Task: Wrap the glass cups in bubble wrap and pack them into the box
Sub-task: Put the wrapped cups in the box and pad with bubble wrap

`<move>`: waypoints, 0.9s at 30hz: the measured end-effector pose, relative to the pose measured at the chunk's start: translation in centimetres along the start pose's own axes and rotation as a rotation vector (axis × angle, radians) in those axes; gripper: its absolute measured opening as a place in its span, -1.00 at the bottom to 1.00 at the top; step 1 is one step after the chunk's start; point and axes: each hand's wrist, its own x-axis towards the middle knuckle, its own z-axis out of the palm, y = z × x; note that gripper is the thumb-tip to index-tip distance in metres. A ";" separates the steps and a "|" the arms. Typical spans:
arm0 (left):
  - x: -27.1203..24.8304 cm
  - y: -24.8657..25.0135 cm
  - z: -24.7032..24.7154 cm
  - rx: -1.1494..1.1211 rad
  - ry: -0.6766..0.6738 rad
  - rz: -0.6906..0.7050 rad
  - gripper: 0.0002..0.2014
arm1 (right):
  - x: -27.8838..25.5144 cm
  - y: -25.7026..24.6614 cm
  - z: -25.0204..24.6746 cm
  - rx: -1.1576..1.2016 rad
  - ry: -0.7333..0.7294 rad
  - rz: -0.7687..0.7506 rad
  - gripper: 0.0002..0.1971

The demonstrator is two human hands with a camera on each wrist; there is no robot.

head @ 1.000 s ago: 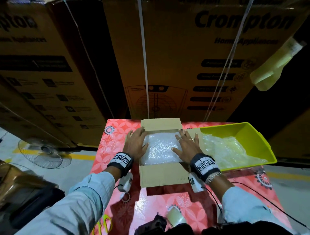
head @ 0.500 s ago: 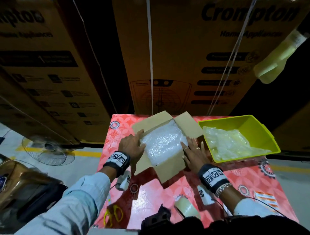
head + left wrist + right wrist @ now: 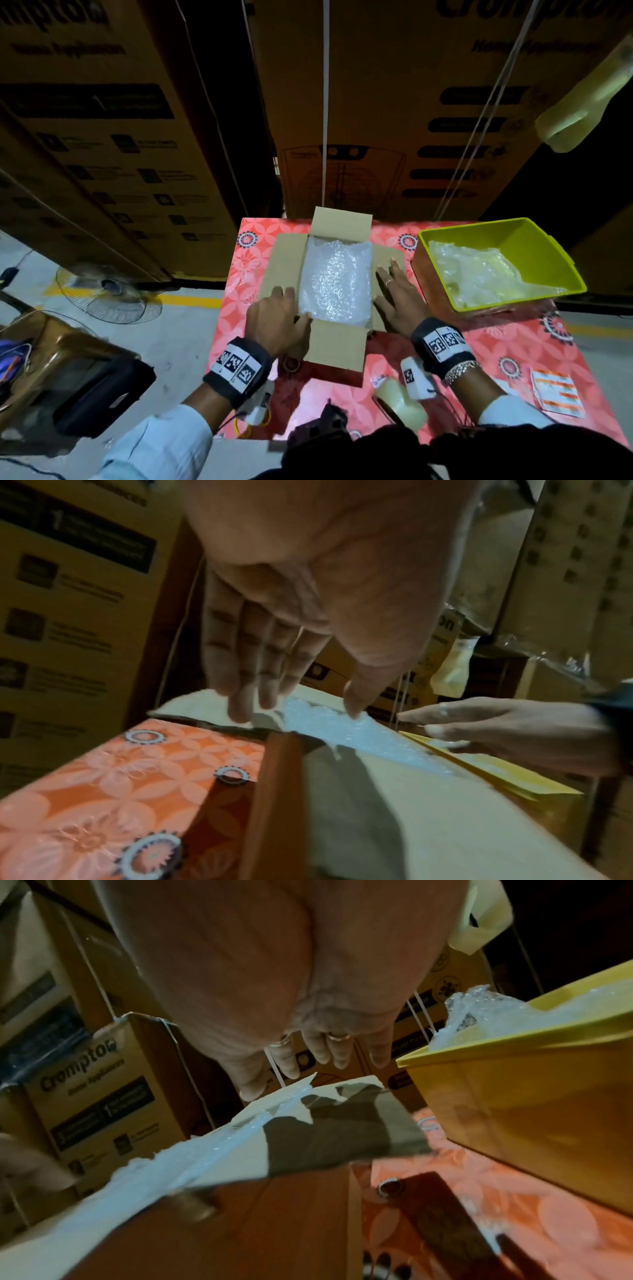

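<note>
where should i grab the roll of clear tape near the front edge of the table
Take the translucent roll of packing tape across its curved outer rim, coming down from above with the right hand, which lies nearer to it. It looks tipped on its side on the red floral tablecloth, with bare cloth around it, though blur hides its exact pose.

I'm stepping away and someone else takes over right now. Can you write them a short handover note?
Left hand: open, flat on the box's left flap.
Right hand: open, flat on the right flap.
Box: open on the table, all four flaps out, bubble wrap filling the top; no cups visible.
Green bin: more wrap inside.
Tape roll: near edge, untouched.
Done: box looks packed.
Left: probably fold flaps and tape.
</note>
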 end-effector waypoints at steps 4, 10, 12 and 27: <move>2.6 -4.6 1.2 -0.230 -0.127 0.369 -0.17 | -2.1 0.9 2.1 0.133 0.030 0.096 -0.27; 3.5 -5.4 3.1 -0.046 -0.256 0.625 0.07 | -3.0 2.4 2.5 0.536 0.120 0.318 -0.12; 3.4 -4.8 3.6 -0.125 -0.226 0.625 -0.02 | -2.9 2.1 2.1 0.675 0.188 0.335 -0.08; 6.5 -0.7 5.1 -0.561 0.007 0.103 0.08 | -1.8 2.8 0.1 0.614 0.345 0.137 -0.35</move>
